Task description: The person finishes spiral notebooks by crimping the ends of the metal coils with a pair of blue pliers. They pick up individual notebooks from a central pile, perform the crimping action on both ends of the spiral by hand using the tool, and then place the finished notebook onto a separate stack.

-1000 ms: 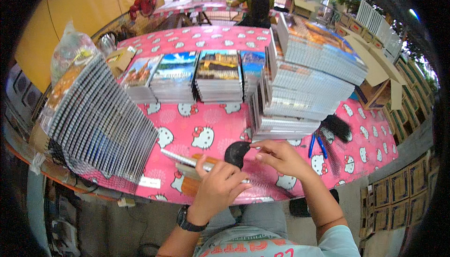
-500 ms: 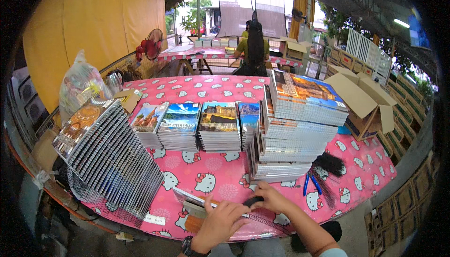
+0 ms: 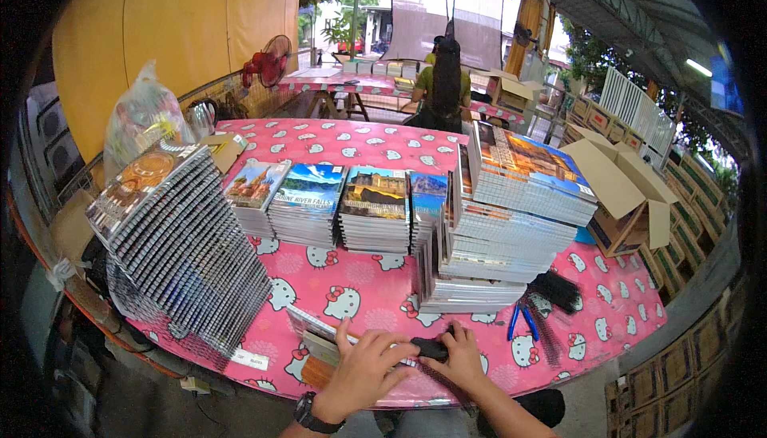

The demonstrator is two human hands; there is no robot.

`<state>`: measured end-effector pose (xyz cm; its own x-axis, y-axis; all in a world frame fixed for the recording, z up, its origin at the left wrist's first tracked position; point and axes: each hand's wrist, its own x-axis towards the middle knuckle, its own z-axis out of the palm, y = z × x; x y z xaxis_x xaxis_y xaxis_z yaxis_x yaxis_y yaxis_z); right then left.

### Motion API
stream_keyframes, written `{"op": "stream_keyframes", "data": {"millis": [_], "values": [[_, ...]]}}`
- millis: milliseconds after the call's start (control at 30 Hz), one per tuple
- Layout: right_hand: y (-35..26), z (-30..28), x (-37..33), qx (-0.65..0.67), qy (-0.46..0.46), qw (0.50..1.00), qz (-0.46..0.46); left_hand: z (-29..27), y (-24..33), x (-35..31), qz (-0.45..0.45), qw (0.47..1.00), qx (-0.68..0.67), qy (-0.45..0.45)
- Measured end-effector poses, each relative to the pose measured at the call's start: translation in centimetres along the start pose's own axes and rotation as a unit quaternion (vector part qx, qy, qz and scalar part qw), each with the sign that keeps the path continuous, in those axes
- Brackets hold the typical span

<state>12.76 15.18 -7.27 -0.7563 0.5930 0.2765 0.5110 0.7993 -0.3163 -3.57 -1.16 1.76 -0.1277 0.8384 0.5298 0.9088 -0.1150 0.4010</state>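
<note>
A: So, what was round the fingers, biggest 1st?

B: Pink table (image 3: 375,304) under both hands. Then the spiral-bound stack (image 3: 188,254), left of L hand (image 3: 367,370) & its fingers; the tall stack (image 3: 511,222) beyond R hand (image 3: 457,358), & a row of shorter stacks (image 3: 375,226) well past both sets of fingertips.

A: And the book (image 3: 321,348)?

B: Under L fingers, partly hidden, far-left end poking out past the thumb. L fingers were bent over its edge, apparently gripping it.

A: Which way did it point?

B: Long visible edge ran slantwise, far-left to near-right, toward R fingers. Full shape n/a, hand in the way.

A: Smaller stuff?

B: Black coil bundle (image 3: 557,290) right of R fingers & farther off, blue pliers (image 3: 523,322) just beside it, nearer. Rounded black piece (image 3: 431,348) betw. the two hands, R thumb & fingertips touching it; couldn't tell if pinched. Thin dark coil (image 3: 446,380) trailed from under R fingers, near-right, roughly in line w/ the book's edge.

A: Step?

B: Prob. coil being worked in at that edge. Next move seemed to call for L fingers steadying the book, R fingers keeping coil aligned.
</note>
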Motion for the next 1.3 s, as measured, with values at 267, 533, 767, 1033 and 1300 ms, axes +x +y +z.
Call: {"op": "stream_keyframes", "data": {"millis": [267,533,767,1033,1300], "values": [[-2.0,0.2,-0.4,-0.045,0.011,0.997,0.057,0.1,-0.7,-0.1,-0.015,1.000,-0.006,-0.020],[0.3,-3.7,1.8,0.624,-0.166,0.759,0.086,-1.5,-2.2,-1.4,-0.074,0.995,-0.004,0.063],[-3.3,-6.3,5.6,0.436,-0.226,0.870,-0.045,-1.1,-2.4,-1.7,-0.051,0.995,-0.011,0.086],[-4.0,-7.1,6.5,0.453,-0.259,0.851,-0.051,-1.3,-2.6,-1.9,-0.068,0.994,-0.009,0.084],[-5.3,-6.3,7.5,0.531,-0.252,0.794,-0.154,-1.7,-3.5,-1.9,-0.076,0.989,-0.084,0.091]]}}
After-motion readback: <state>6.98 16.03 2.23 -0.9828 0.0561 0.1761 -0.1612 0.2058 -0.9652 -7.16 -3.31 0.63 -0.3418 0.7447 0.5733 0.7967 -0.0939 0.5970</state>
